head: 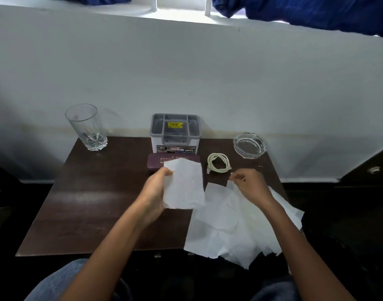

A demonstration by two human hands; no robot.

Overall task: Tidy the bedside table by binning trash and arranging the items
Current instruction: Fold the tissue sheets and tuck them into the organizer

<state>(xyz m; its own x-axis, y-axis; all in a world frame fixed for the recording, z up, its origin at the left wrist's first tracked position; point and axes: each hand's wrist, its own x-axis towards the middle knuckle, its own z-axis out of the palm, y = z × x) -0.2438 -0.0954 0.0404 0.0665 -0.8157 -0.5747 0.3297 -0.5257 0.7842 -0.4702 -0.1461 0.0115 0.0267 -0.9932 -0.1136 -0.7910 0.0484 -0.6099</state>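
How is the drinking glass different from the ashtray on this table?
The drinking glass is tall and narrow; the ashtray is low and wide. The drinking glass stands at the back left corner of the table, the ashtray at the back right. Both are clear glass, upright, and look empty.

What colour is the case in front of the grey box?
Maroon case, seen in the head view.

Dark wood-look table point(95, 203), smooth with a dull sheen. Thin matt white paper sheets point(227, 224), creased. Clear cut-glass tumbler point(86, 127), glossy glass ashtray point(249, 146), grey plastic organiser point(175, 132), rubbery cream cable point(219, 162).
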